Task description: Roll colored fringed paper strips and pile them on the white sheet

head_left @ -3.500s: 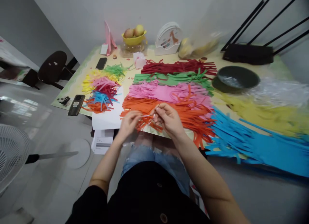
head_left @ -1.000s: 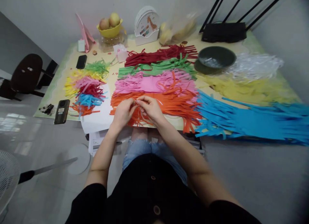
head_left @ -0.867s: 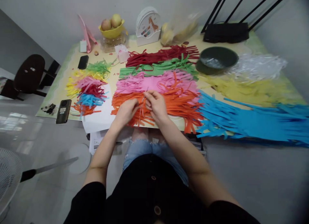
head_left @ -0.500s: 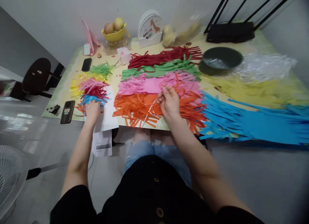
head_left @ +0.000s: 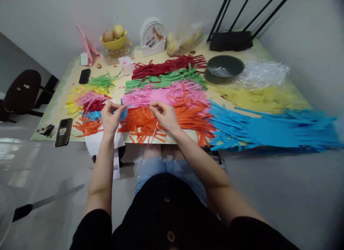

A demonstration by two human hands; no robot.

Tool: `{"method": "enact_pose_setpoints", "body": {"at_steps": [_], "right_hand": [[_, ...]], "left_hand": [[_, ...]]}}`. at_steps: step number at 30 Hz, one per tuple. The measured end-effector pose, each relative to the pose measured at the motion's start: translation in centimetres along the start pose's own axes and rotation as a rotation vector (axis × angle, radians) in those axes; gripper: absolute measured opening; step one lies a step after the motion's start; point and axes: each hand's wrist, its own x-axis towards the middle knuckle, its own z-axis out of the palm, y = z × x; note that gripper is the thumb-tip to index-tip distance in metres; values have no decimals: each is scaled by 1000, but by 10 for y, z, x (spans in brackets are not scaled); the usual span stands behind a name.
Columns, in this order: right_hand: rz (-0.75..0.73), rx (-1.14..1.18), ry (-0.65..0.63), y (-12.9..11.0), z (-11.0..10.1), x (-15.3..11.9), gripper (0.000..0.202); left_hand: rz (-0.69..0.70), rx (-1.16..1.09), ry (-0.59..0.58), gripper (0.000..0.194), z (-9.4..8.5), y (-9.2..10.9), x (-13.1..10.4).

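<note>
My left hand (head_left: 111,117) is raised over the near edge of the table, thumb and fingers pinched on a blue strip (head_left: 123,112). My right hand (head_left: 164,115) faces it a short way to the right, closed in a pinch above the fringed orange strips (head_left: 139,121). From the right hand a thin white string (head_left: 154,132) hangs down; its upper end at the fingertips is hard to make out. Behind the hands lie fringed bundles in pink (head_left: 158,95), green (head_left: 158,83) and dark red (head_left: 166,66). Short loose strips (head_left: 92,99) in several colours lie left of my left hand.
Fringed blue sheets (head_left: 276,130) and yellow strips (head_left: 258,97) cover the right side. Behind them are a dark bowl (head_left: 224,76), clear plastic (head_left: 263,74) and a black router (head_left: 231,42). Two phones (head_left: 63,132) and a fruit bowl (head_left: 115,43) are at left.
My left hand has lifted from the small pile of blue strips with a blue strip in it and moved right. The right hand has moved left, closer to it. The view has shifted slightly.
</note>
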Motion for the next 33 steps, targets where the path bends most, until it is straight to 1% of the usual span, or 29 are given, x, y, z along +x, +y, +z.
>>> {"method": "enact_pose_setpoints", "body": {"at_steps": [2,3,5,7,11,14,19,24,33], "right_hand": [[-4,-34,-52,-10,4,-3,19],[-2,-46,-75,-14,5,-4,19],[3,-67,-105,-20,7,-5,20],[7,-87,-110,-22,7,-5,19],[37,-114,-90,-20,5,-4,18],[46,-92,-94,-18,4,-4,20],[43,-76,-90,-17,3,-3,25],[74,-107,-107,-18,2,0,21],[111,-79,-111,-15,1,2,20]], "left_hand": [[-39,-65,-57,23,24,5,-8],[-59,-85,-85,22,33,7,-12],[-88,-103,-138,26,44,12,-17],[-98,-111,-174,29,49,16,-21],[-114,-142,-171,27,51,20,-26],[-113,-146,-163,25,51,21,-26],[-71,-50,-153,20,51,25,-23],[-52,43,-167,17,51,28,-22],[-53,14,-182,17,53,27,-23]]}}
